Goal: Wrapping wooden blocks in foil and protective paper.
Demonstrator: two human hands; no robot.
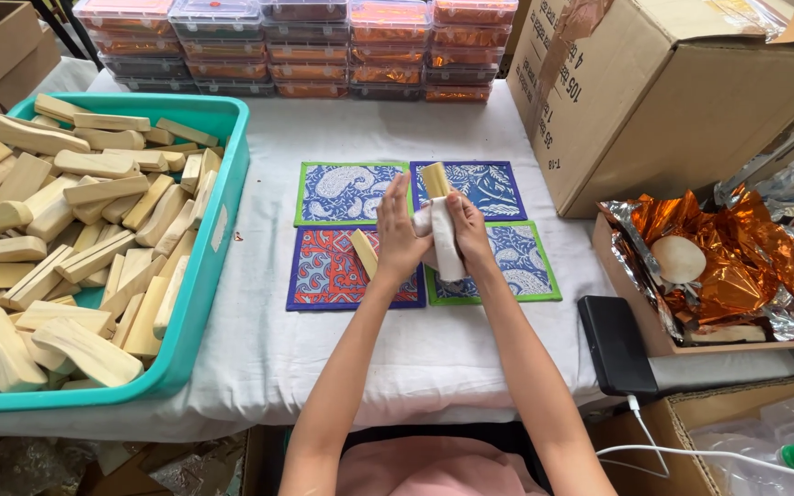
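Two hands: yours, both raised together over the patterned mats, meeting at mid-bench.
Left hand point(400, 241): fingers stretched up and flat against the white cloth, steadying it; not closed around anything you can see.
Right hand point(467, 235): wrapped around the wooden block and the cloth, gripping both.
Wooden block point(435, 178): pale, upright, its top end poking out just above your right hand's fingers.
White cloth point(444, 241): bunched between your two hands, its tail hanging down below them.
Second block point(364, 252): lying tilted on the red mat, just left of your left hand, touching or nearly so; you cannot tell which.
Mats point(345, 192): four square patterned pieces, blue and red with green or dark borders, directly beneath your hands.
Teal tray point(217, 193): well to the left of your left hand, heaped with pale wooden blocks.
Black case point(615, 343): flat, to the right of your right forearm.
Foil box point(732, 259): further right, crumpled orange foil inside a cardboard tray.
Stacked containers point(296, 46): beyond your hands, at the bench's far edge.
Bench point(434, 354): covered in white cloth.
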